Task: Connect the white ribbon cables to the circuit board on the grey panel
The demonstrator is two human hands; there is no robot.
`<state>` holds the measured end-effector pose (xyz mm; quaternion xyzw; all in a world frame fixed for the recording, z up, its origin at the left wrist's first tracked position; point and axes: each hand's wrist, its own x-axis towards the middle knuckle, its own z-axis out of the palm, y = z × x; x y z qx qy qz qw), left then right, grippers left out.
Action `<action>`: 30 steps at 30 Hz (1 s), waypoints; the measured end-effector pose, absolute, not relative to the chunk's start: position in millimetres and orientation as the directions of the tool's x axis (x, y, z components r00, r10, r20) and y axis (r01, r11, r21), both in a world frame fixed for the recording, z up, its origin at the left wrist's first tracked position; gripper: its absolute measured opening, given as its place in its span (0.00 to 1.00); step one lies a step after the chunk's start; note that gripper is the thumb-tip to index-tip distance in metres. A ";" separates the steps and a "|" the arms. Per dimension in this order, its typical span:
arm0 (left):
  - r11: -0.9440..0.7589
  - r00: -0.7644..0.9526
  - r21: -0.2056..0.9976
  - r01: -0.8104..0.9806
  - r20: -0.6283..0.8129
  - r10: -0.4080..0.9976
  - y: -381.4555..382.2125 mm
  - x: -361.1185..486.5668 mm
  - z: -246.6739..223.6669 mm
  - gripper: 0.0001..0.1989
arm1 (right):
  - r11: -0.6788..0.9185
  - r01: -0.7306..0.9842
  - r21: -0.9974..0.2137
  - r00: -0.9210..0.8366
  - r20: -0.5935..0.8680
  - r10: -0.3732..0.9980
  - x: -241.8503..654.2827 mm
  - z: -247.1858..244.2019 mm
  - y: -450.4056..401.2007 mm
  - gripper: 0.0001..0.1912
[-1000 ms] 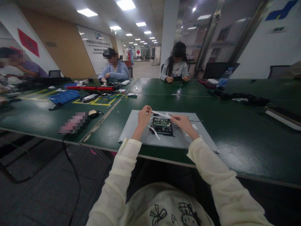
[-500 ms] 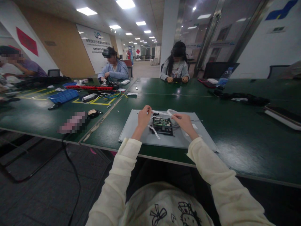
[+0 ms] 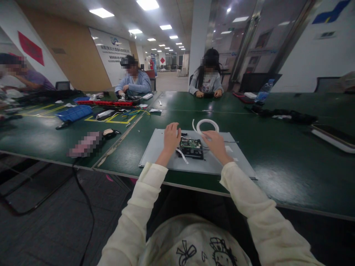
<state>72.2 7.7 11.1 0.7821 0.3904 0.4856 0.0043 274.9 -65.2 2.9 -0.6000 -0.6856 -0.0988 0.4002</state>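
My right hand (image 3: 215, 145) pinches the lower edge of a thin roll of white tape (image 3: 216, 125), held above the board with its loose end sticking up on the left. To the left, my left hand (image 3: 172, 137) hovers with fingers slightly bent and apart, holding nothing that I can see. Between and below the hands lies a green circuit board (image 3: 191, 143) in a black frame, on a grey flat panel (image 3: 161, 162). A short white strip (image 3: 183, 157) curls out from the board's left side. My left hand hides the panel's upper left part.
Left on the green table (image 3: 124, 147) lie a computer mouse (image 3: 110, 133), a blue tray (image 3: 74, 113) and coloured wires (image 3: 141, 112). Farther back is a small wrench (image 3: 160, 103). A phone-like device (image 3: 334, 137) and a bottle (image 3: 264, 90) stand right. Two people sit opposite.
My left hand has let go of the tape, and its fingers have opened. The tape that stretched between my hands has sprung back, and the roll now stands more upright in my right hand.
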 end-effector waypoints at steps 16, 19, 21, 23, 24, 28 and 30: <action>-0.807 0.590 0.060 0.588 0.650 0.479 -14.7 95.6 10.4 0.08 | 0.310 0.910 -0.277 -0.060 0.649 0.758 258.1 0.2 -64.2 0.14; -0.813 0.629 0.019 0.582 0.623 0.465 -14.2 96.7 8.3 0.07 | 0.320 0.907 -0.275 -0.061 0.666 0.744 256.9 0.0 -64.2 0.15; -0.819 0.648 -0.001 0.574 0.612 0.453 -14.3 97.5 7.1 0.08 | 0.328 0.905 -0.270 -0.066 0.673 0.737 256.1 -0.1 -64.3 0.15; -0.826 0.670 -0.025 0.564 0.598 0.439 -14.5 98.0 6.5 0.09 | 0.325 0.907 -0.268 -0.065 0.673 0.737 255.4 -0.3 -64.1 0.15; -0.829 0.682 -0.037 0.558 0.589 0.434 -14.7 98.2 6.5 0.09 | 0.323 0.907 -0.269 -0.063 0.673 0.737 255.2 -0.6 -63.9 0.14; -0.837 0.705 -0.041 0.545 0.563 0.431 -14.3 98.2 6.5 0.10 | 0.347 0.898 -0.271 -0.072 0.686 0.724 255.6 -3.4 -62.0 0.14; -0.844 0.698 -0.014 0.537 0.570 0.434 -13.4 98.1 6.1 0.09 | 0.373 0.888 -0.269 -0.091 0.693 0.715 256.2 -4.7 -61.0 0.14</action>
